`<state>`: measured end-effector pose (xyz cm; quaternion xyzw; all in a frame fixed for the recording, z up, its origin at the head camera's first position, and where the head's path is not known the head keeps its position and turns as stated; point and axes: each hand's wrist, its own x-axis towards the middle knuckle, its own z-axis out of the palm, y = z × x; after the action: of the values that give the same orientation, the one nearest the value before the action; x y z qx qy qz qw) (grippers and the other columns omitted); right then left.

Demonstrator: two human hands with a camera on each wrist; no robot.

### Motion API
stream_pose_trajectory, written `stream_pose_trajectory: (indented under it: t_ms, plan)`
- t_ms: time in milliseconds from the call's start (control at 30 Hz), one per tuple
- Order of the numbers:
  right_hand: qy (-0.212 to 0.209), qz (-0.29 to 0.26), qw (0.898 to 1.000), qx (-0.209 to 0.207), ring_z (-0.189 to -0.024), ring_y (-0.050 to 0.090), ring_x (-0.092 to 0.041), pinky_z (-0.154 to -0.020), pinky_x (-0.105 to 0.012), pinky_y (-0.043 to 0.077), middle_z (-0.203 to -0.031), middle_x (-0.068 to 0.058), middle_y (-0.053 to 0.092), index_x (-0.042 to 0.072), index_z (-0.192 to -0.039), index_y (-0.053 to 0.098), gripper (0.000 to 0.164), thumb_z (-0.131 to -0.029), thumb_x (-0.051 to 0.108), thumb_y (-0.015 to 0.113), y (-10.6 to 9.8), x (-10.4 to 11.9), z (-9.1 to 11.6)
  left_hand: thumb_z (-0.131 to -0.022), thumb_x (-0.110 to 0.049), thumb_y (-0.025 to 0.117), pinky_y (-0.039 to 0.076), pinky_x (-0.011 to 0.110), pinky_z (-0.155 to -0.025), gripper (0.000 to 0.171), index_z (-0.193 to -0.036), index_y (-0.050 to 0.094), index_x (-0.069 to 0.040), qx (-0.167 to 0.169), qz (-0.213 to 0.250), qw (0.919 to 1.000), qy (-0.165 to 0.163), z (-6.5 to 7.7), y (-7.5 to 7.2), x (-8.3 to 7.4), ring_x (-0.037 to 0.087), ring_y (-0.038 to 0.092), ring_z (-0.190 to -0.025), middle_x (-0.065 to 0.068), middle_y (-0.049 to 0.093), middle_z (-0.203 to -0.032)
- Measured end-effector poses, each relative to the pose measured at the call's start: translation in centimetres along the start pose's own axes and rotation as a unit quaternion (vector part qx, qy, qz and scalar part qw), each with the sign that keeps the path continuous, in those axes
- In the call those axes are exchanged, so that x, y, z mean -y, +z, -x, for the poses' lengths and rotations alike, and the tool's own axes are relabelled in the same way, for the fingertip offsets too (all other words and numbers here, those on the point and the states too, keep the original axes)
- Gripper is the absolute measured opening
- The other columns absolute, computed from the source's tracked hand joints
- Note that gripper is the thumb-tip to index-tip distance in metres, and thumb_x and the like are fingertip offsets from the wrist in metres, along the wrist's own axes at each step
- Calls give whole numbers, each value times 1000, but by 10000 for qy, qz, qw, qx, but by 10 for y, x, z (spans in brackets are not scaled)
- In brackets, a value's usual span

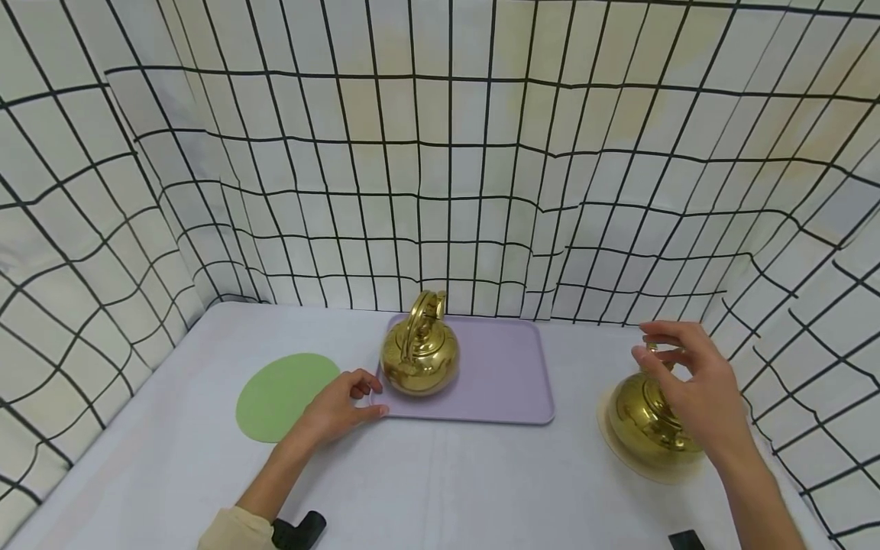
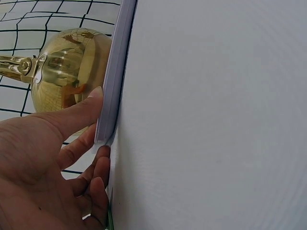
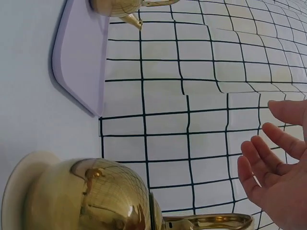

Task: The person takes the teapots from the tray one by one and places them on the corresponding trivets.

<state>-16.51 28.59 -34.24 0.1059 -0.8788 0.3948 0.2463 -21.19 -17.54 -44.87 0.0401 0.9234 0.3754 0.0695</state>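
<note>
Pinching the lilac tray [image 1: 505,382] by its near left corner, the left hand [image 1: 344,405] sits beside the brass teapot [image 1: 415,370] it bears. Right of the tray, the second brass teapot [image 1: 639,412] stands handle-up beneath the nearer right hand [image 1: 694,382], whose loose fingers grasp nothing.

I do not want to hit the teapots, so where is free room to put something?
Free: right part of the purple tray; the white table in front of it, and between tray and right teapot; most of the green mat. Crowded: tray's left end, with the left teapot and left hand; the beige mat, beneath right teapot and right hand.
</note>
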Motion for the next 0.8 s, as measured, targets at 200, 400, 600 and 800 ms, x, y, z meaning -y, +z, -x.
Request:
stream_pose_trajectory:
  t_ms: [200,400,600,800]
  plan:
    - [-3,-68,9999,144,-108,57,9,-90,-1,43,-123,14,58,9,-130,64,33,-98,11,73,10,-1,-1,-87,-23,85,49,48,-98,33,-114,68,-12,-3,-1,10000,-1,-1,0,1,26,59,-110,9,64,-116]
    - [-1,-57,9994,334,-112,55,11,-92,-1,42,-127,8,59,11,-132,63,35,-98,13,73,19,-1,-1,-88,-23,85,48,47,-98,33,-114,68,-12,-5,4,10000,-10,-1,0,0,27,59,-109,9,63,-115]
    - [180,61,9982,574,-110,52,16,-91,0,42,-132,-1,60,13,-133,62,35,-100,21,71,26,1,1,-87,-23,85,48,45,-96,33,-114,68,-12,-19,-19,10000,18,0,0,0,25,58,-109,8,63,-114]
    - [95,-58,9978,660,-110,52,15,-94,-2,43,-131,-2,61,12,-132,62,34,-100,20,71,35,3,2,-87,-24,85,48,46,-96,34,-114,68,-12,-26,1,10000,7,1,0,0,25,58,-109,8,63,-115]
